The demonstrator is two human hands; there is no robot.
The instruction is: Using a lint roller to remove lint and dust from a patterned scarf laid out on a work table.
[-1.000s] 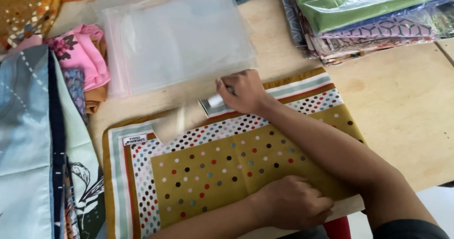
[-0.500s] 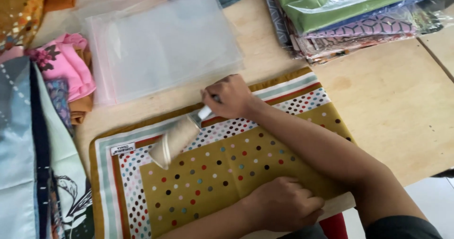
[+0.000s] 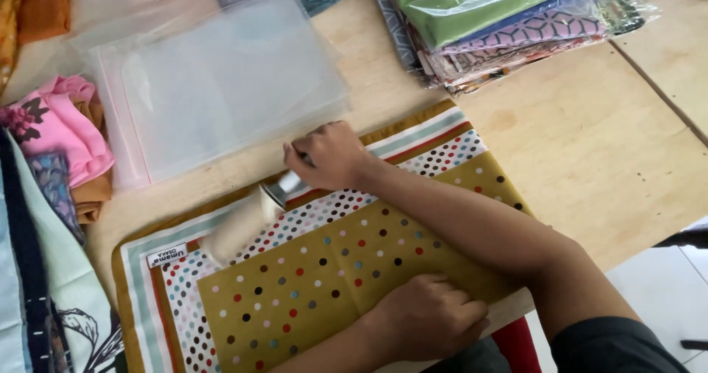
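Pale wooden tabletop [image 3: 590,152] fills the view, crowded with cloth and packaging. At the upper left lies a clear, flat plastic zip bag with a pink sealing strip [image 3: 221,85], rectangular and slightly skewed, just beyond the work. At the upper right sits a stack of folded fabrics in clear plastic wrap [image 3: 509,19] — green on top, patterned ones beneath. A crumpled pink floral cloth [image 3: 59,122] lies at the left edge, with pale blue-grey fabric [image 3: 44,284] below it.

Spread flat in front of the person is a folded mustard-yellow scarf with multicoloured polka dots and a striped border [image 3: 317,270]. A small white rectangular label [image 3: 166,256] sits on its border near the left corner.

The right hand [image 3: 332,155] is closed around the metal handle of a lint roller with a pale cylindrical head [image 3: 243,222]. The roller reaches down and to the left from the fist, its head blurred and lying on the scarf's dotted border, just right of the label. The left hand [image 3: 428,318] presses palm-down with fingers curled on the scarf's near edge, holding nothing — well apart from the roller.
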